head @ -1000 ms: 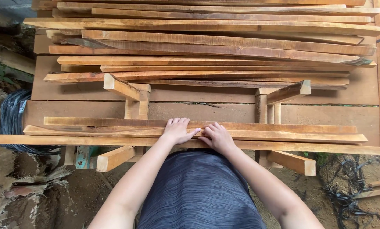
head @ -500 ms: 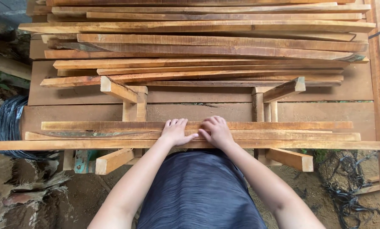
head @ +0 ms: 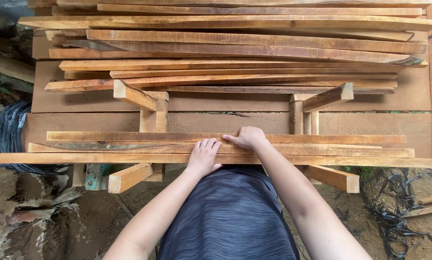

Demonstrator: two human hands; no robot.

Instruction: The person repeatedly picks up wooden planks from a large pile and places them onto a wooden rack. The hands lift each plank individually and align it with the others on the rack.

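The left hand (head: pixel 204 156) lies flat and open, fingers spread, on top of the nearest wooden slats (head: pixel 129 147); it presses on them and grips nothing. The right hand (head: pixel 247 138) is just beside it, fingers curled over the far edge of the same slats. These slats rest across a wooden frame (head: pixel 153 110), directly under both hands. Beyond is a larger stack of planks (head: pixel 235 48)

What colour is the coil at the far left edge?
Black, a bundled coil beside the wooden slats; the head view shows it.
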